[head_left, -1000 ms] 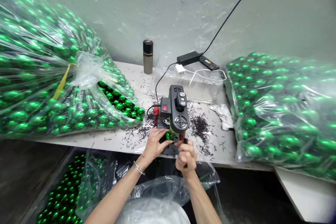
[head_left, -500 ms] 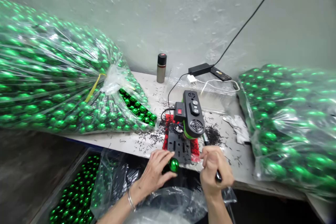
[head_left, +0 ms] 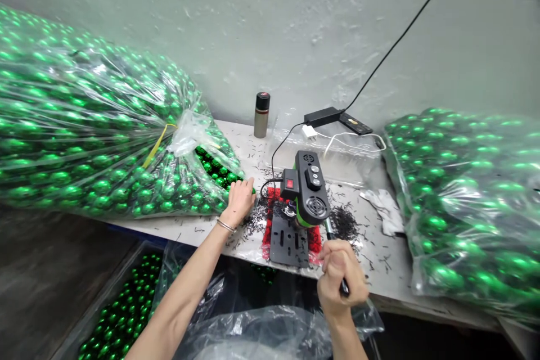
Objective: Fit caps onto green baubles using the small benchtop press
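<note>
My left hand (head_left: 241,199) is at the torn opening of a big clear bag of shiny green balls (head_left: 101,185), its back towards me and its fingers curled down at the bag's edge. What lies under those fingers is hidden; green balls show right around them. My right hand (head_left: 342,277) is wrapped round the black-gripped lever (head_left: 345,289) of a small black and green bench machine (head_left: 312,185). Under the machine's head, the slotted black base plate (head_left: 289,242) lies over a red mat (head_left: 314,239).
Small black scraps (head_left: 343,222) litter the white table (head_left: 379,259). Behind the machine stand a bottle (head_left: 261,115) and a power adapter (head_left: 323,116). A white glove (head_left: 386,211) lies beside another bag of green balls (head_left: 464,208). Below the edge is a plastic-lined bin with green balls (head_left: 122,304).
My left hand has moved up and left from the front of the base plate to the bag's opening. The green ball it held there is gone from view. My right hand keeps the lever.
</note>
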Demonstrator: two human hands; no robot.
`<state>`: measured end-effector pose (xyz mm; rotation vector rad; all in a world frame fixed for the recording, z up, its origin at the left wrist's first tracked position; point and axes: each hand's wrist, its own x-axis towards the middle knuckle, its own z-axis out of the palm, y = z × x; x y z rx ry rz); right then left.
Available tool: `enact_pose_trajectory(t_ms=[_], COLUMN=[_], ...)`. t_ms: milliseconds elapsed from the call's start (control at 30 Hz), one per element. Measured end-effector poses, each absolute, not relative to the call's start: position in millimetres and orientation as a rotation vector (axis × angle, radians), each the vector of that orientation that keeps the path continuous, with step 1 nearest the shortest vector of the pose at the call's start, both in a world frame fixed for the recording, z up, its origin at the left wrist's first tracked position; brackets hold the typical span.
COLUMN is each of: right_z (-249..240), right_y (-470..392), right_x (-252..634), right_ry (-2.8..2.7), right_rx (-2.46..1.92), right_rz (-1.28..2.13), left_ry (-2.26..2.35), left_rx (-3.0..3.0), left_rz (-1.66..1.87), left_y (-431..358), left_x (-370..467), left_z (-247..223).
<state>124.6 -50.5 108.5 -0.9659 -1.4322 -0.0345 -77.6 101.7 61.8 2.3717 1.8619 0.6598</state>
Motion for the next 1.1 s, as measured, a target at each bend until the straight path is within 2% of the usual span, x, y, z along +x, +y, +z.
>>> enact_pose_trajectory(t_ms=[200, 267, 333, 400, 500, 600, 833, 1100], right_z=[104, 103, 102, 102, 103, 107, 117, 112], right_y=[-50, -50, -49, -49, -48, -48, -47, -50], right_x=[126, 126, 125, 125, 124, 126, 127, 128], right_ry=[-1.446, -1.45, -1.447, -1.438, -1.429, -1.449, -1.471, -1.502], right_rx=[-0.946, -0.949, -0.954, -0.954, -0.948, -0.949, -0.962, -0.964], right_rz=[-0.073, -0.072, -0.067, -0.067, -0.077, -0.08, -0.092, -0.082], left_ry=[1.817, 1.752, 1.594, 1.361, 1.071, 0.978, 1.019, 1.376], left_rx=[2.314, 2.12, 1.707, 1.237, 0.782, 0.62, 0.736, 1.604], left_rz=[0.657, 0.904, 1.243, 1.424, 1.377, 1.248, 1.113, 1.118], left_y=[97, 93, 87, 76, 53, 33, 18, 1], left_x=[-86, -93, -98, -99, -90, -74, -36, -8], left_z=[60, 64, 68, 72, 72, 66, 40, 22])
